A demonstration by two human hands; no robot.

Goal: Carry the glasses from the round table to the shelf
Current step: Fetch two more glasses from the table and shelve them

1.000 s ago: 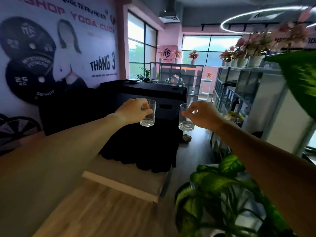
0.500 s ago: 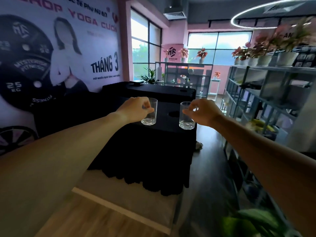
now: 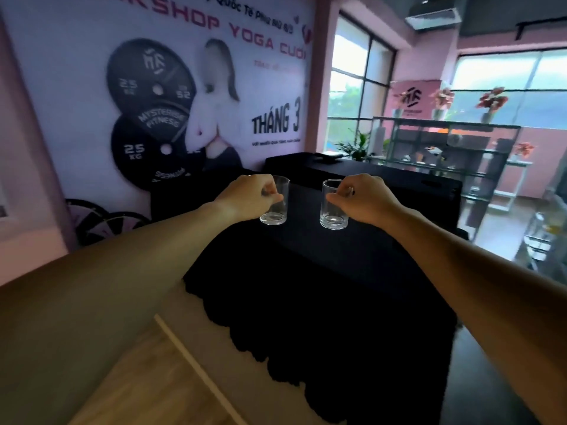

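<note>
Hands outstretched, a person carries two empty drinking glasses through a fitness studio. Left hand (image 3: 250, 199) is pinched closed on the rim and upper wall of the left glass (image 3: 275, 201), while right hand (image 3: 362, 199) grips the right glass (image 3: 334, 205) the same way; both tumblers hang upright, apart from each other, in the air in front of a black-draped table (image 3: 352, 271). Neither base appears to rest on the cloth, though the dark background makes that hard to judge for certain. A metal shelf (image 3: 441, 148) with potted flowers on top stands at the far side of the room by the windows, and the blurred edge of another rack shows at the far right. A wall poster (image 3: 171, 96) showing weight plates fills the left side. By this view the pickup is done and both glasses are in transit; setting them down on a shelf is not yet done. No round table is visible.
</note>
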